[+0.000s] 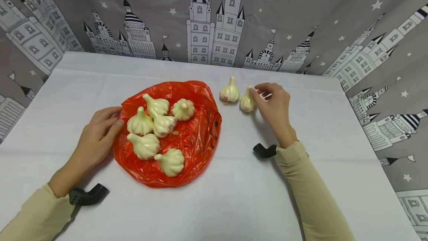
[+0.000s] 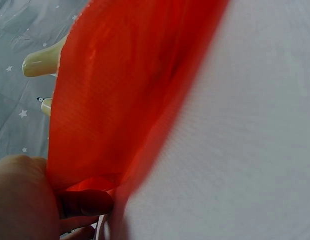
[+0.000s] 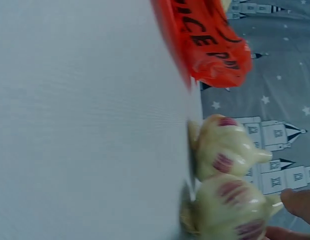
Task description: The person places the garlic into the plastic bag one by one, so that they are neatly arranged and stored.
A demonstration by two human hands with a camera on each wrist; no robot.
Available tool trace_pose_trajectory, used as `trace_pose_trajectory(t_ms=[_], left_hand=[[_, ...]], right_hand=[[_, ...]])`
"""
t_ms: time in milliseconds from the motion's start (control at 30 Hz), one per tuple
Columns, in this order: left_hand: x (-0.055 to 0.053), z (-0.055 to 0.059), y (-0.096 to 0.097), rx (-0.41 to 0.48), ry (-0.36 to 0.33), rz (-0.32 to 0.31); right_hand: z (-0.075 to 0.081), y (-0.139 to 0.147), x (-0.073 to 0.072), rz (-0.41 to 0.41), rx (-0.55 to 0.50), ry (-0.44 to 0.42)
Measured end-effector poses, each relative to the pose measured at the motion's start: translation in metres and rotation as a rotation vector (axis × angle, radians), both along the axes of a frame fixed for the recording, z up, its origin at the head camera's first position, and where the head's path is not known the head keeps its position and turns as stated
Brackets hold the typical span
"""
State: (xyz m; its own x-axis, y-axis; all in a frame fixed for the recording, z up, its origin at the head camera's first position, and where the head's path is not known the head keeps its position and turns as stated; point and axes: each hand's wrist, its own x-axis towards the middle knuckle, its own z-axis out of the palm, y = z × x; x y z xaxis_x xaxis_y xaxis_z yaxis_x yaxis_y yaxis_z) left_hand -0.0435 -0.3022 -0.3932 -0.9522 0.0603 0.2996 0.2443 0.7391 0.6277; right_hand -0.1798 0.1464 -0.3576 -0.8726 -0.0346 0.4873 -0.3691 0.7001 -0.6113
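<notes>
A red plastic bag (image 1: 194,148) with its rim rolled open lies on the white table, holding several pale garlic bulbs (image 1: 142,146). My left hand (image 1: 100,131) holds the left side of the bag, and the left wrist view shows the fingers at the red plastic (image 2: 119,100). To the right of the bag, two garlic bulbs stand side by side on the cloth. The nearer of these, a garlic bulb (image 1: 247,101), has its stem pinched by my right hand (image 1: 272,103). Beside it is the other garlic bulb (image 1: 229,91), touched by no hand.
A white cloth (image 1: 214,211) covers the table. Behind and to the right hangs a grey curtain (image 1: 284,6) printed with castles and stars. A black wrist mount (image 1: 88,195) sticks out from the left sleeve, another black mount (image 1: 265,151) from the right.
</notes>
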Motion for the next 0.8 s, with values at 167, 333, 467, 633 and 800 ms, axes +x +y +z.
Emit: trace_pose_trajectory(t_ms=[167, 333, 467, 633, 800], left_hand=[[0.000, 0.000, 0.001, -0.007, 0.003, 0.000], [0.000, 0.001, 0.001, 0.000, 0.003, 0.000], [0.000, 0.001, 0.001, 0.005, 0.008, 0.001], [0.000, 0.000, 0.001, 0.002, 0.005, -0.005], [-0.001, -0.001, 0.000, 0.000, 0.006, -0.015]], right_hand=[[-0.010, -0.003, -0.004, -0.025, -0.035, -0.001], [-0.012, -0.004, -0.005, -0.027, -0.055, -0.004], [-0.013, -0.005, -0.006, -0.031, -0.054, -0.025], [-0.012, -0.005, -0.004, -0.042, -0.049, -0.054], [-0.009, -0.005, -0.002, -0.046, -0.040, -0.069]])
